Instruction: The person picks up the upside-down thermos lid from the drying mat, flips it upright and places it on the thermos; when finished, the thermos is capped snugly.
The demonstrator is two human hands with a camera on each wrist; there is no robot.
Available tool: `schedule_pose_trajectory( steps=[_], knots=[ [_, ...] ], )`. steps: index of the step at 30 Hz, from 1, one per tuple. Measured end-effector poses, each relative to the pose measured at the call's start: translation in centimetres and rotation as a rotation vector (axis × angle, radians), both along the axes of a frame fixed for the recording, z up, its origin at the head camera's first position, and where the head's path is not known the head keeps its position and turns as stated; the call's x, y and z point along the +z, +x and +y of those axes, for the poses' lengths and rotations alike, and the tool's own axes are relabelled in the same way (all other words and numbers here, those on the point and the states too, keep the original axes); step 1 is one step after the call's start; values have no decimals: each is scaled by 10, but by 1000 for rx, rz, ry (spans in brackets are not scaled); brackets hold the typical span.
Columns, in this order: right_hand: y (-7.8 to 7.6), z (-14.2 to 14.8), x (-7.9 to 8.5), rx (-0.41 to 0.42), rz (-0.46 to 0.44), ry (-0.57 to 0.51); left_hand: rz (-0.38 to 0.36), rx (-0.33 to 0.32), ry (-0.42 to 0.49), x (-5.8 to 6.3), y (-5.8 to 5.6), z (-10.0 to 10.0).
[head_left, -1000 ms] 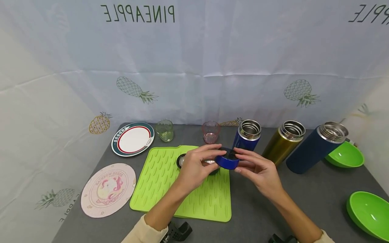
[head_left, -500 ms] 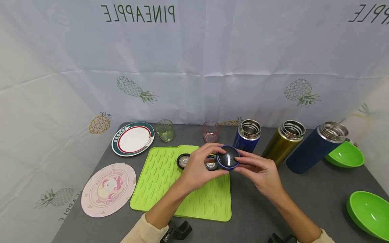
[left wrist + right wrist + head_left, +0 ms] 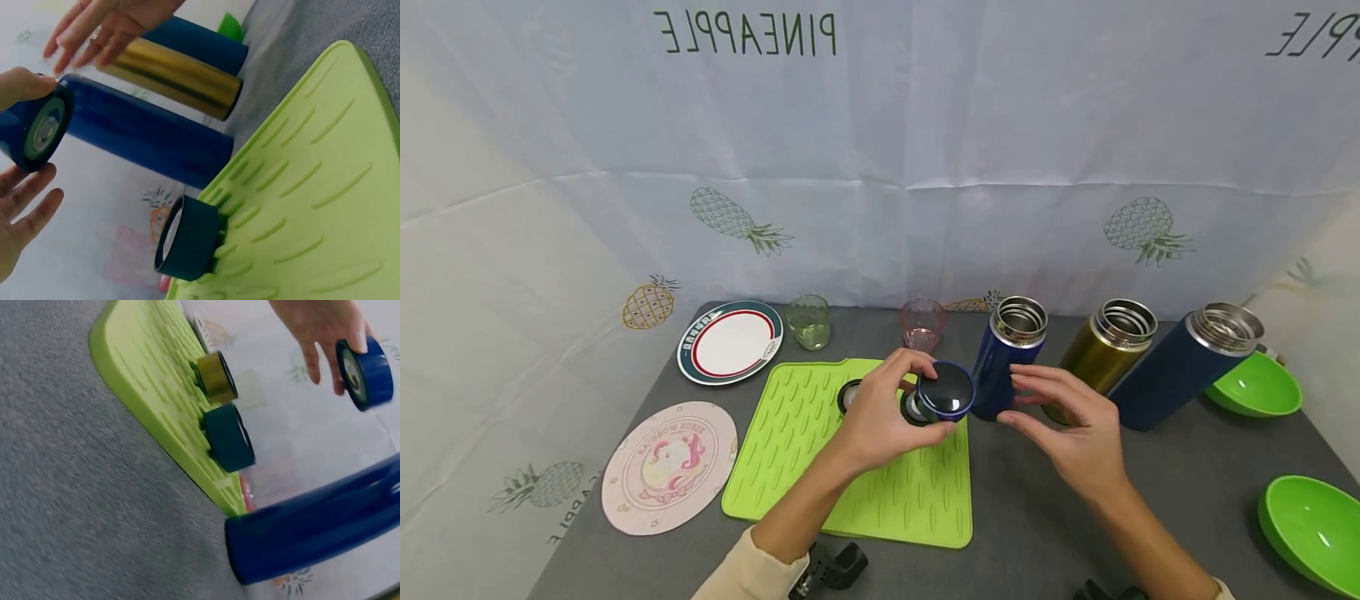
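Observation:
My left hand [image 3: 876,417] pinches a blue flask lid [image 3: 947,389] between thumb and fingers above the green mat [image 3: 895,500]. The lid's dark glossy top faces the head camera, and its underside shows in the left wrist view. To the right, my right hand [image 3: 1078,421] holds nothing; its fingers are spread and loosely bent beside the blue flask [image 3: 997,358]. Whether they touch it I cannot tell. That flask stands upright with a bare steel mouth. On the mat sit a gold lid [image 3: 215,376] and a dark teal lid [image 3: 229,437], partly hidden by my left hand in the head view.
A gold flask [image 3: 1093,358] and a taller dark blue flask [image 3: 1183,367] stand uncapped at right, near two green bowls [image 3: 1317,533]. Behind the mat are a green glass [image 3: 808,321] and a pink glass [image 3: 922,323]. A plate [image 3: 730,342] and a pink round mat [image 3: 670,467] lie left.
Both hands held the lid earlier, turning its top toward the head camera. My right hand has let go and moved right toward the blue flask; the left has drawn the lid slightly left.

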State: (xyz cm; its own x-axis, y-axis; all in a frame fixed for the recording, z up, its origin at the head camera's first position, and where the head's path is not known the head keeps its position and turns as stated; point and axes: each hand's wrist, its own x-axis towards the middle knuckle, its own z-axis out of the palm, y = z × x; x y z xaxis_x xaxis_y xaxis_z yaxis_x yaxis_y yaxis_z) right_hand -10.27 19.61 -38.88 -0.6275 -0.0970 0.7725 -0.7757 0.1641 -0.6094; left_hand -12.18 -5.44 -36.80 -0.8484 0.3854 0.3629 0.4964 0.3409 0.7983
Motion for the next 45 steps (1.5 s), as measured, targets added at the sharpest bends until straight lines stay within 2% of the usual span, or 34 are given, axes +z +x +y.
schedule_pose_trajectory(
  steps=[3, 6, 9, 16, 20, 30, 36, 40, 45],
  knots=[
    [-2, 3, 0, -123, 52, -20, 10, 25, -15, 0, -1, -3],
    [-7, 3, -5, -146, 11, -37, 12, 40, -28, 0, -2, -6],
    [-13, 1, -14, -139, -99, -22, 15, 43, -30, 0, -2, -7],
    [-24, -5, -35, -157, -423, 3, 31, 48, -37, -2, -3, -9],
    [-29, -7, -41, -183, -499, 4, 27, 49, -37, -3, -3, -10],
    [-38, -10, -51, -195, -481, -17, 61, 66, -30, -2, -6, -12],
    [-41, -5, -48, -150, -428, -8, 66, 47, -24, 6, -11, -10],
    [-44, 0, -44, -121, -388, 55, 101, 33, -4, 16, -19, -9],
    [-49, 7, -35, -139, -343, 213, 139, 23, 19, 33, -30, -5]
  ],
)
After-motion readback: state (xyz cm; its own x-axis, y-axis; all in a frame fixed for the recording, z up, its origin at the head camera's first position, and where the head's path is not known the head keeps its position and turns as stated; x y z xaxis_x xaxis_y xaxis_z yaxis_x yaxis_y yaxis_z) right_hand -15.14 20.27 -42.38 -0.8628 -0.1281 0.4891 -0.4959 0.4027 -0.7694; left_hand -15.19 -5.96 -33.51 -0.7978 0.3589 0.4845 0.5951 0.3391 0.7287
